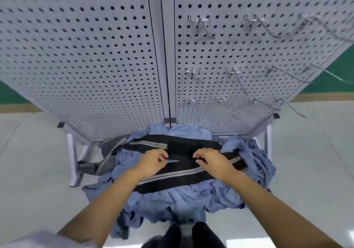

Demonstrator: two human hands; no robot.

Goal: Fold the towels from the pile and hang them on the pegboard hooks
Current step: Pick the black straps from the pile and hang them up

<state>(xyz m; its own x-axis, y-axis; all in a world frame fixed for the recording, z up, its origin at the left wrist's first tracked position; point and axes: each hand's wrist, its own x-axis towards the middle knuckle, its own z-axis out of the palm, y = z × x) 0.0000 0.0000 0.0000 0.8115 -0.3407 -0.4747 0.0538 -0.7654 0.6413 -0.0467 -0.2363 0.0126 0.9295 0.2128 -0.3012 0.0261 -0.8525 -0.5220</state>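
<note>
A black towel with grey stripes (183, 148) lies spread over a pile of blue towels (183, 198) on the floor in front of the pegboard (95, 56). My left hand (153, 161) pinches the black towel's near edge left of centre. My right hand (212, 161) grips the same edge a little to the right. Between the two hands a fold of the black cloth is drawn up. Several metal hooks (203, 27) stick out of the pegboard's right panel, all bare.
The pegboard stands on white legs (73, 161) at both sides. A grey mesh chair part (107, 152) lies by the left leg, under the pile's edge. My dark shoes (183, 236) are at the pile's near edge. Pale floor stretches left and right.
</note>
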